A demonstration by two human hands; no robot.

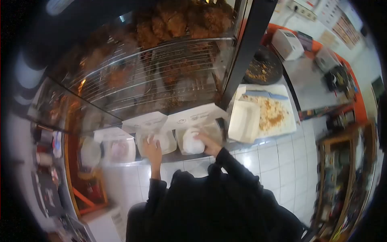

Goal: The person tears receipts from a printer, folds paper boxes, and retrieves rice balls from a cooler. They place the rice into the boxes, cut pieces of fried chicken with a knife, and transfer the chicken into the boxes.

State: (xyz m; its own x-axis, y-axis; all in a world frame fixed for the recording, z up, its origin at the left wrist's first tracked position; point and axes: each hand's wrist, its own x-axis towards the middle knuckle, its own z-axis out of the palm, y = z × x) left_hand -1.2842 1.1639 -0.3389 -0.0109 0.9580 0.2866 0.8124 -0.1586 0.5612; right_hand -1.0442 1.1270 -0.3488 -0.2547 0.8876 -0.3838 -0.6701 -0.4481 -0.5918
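Hands: two. Right hand [210,145], centre of the frame: fingers curled on one rounded white bundle [192,142], which sits at the third box [213,129]. Left hand [153,148]: lowered into the second box [168,141], fingers pointing in; how far they close, and on what, cannot be told.

Open boxes with raised lids, left to right: three, side by side on the desk [141,163]. First box [130,151]: one pale pinkish item [118,149] inside. Left of it, one round pale shape [90,151], possibly a container; blur limits the reading.

Right of the row: one long white tray [244,120], overlapping one white board [287,121]. On the board: one blue-grey knife [266,95] and brown crumbs [274,117]. Above the board: one dark round pan [271,64], crumbs in it.

Upper left to top centre: one glass case [238,48], several browned pieces [175,24] inside, count unclear.
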